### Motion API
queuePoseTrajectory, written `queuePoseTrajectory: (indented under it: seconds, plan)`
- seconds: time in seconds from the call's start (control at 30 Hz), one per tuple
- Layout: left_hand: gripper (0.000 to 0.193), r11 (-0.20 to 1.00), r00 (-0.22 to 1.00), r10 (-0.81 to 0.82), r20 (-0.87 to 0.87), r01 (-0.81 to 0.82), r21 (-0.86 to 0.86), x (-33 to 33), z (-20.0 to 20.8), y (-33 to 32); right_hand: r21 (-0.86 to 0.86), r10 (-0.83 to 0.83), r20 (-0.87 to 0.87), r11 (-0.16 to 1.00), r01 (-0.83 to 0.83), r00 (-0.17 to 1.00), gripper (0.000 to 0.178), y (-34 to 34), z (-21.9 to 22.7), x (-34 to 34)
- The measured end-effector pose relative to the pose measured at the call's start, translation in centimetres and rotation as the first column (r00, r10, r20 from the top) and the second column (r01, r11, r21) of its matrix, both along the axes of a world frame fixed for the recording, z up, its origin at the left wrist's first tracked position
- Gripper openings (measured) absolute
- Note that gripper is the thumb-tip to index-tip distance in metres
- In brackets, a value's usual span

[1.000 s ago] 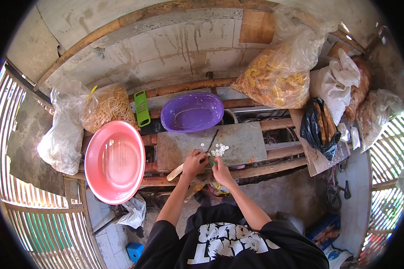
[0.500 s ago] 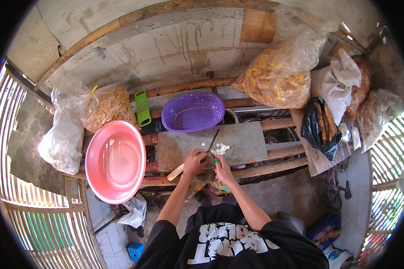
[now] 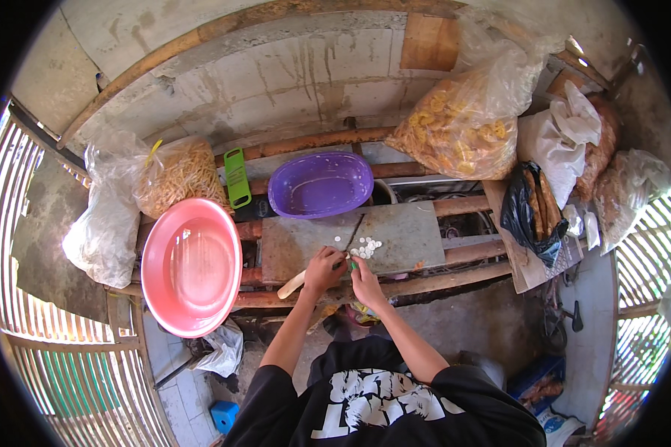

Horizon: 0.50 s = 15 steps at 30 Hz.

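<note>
My left hand is closed around a long pale peeled root, whose thick end sticks out at the lower left. Just to its right, my right hand grips a green-handled knife, its blade too small and covered to make out. Both hands nearly meet at the front edge of a grey stone slab. Beyond the fingertips lie several thin round white slices in a loose cluster, with one slice apart to the left.
Behind the slab stands a purple oval basin; a green slicer leans left of it. A large pink basin sits at left. Filled plastic bags crowd the back right, near a black bag. Gaps show between the bench's wooden poles.
My right hand has shifted slightly up and left toward the left hand, and less of the green handle shows. The left hand and the root stay nearly in place.
</note>
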<state>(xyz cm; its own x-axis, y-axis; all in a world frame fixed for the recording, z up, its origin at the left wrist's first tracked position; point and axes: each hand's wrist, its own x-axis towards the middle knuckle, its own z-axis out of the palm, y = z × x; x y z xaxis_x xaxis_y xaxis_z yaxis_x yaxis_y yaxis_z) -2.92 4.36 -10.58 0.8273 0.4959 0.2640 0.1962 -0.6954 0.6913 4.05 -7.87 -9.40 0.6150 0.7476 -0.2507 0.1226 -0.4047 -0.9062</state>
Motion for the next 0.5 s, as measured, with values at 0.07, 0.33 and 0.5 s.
queuePoseTrajectory:
  seconds: [0.07, 0.33, 0.5]
  plan:
    - [0.009, 1.0, 1.0, 0.002, 0.008, -0.002, 0.002, 0.0, -0.05, -0.02, -0.012, -0.002, -0.026, 1.0, 0.002, 1.0, 0.033, 0.24, 0.34, -0.15]
    - [0.008, 1.0, 0.999, -0.005, 0.032, 0.004, 0.031, 0.08, -0.19, -0.05, -0.028, -0.03, -0.051, 0.999, 0.029, 0.998, 0.034, 0.46, 0.08, -0.38]
    - [0.008, 1.0, 1.0, -0.014, 0.026, 0.014, 0.019, 0.08, -0.3, 0.03, -0.006, -0.045, -0.002, 0.999, 0.045, 0.999, 0.034, 0.52, 0.16, -0.62]
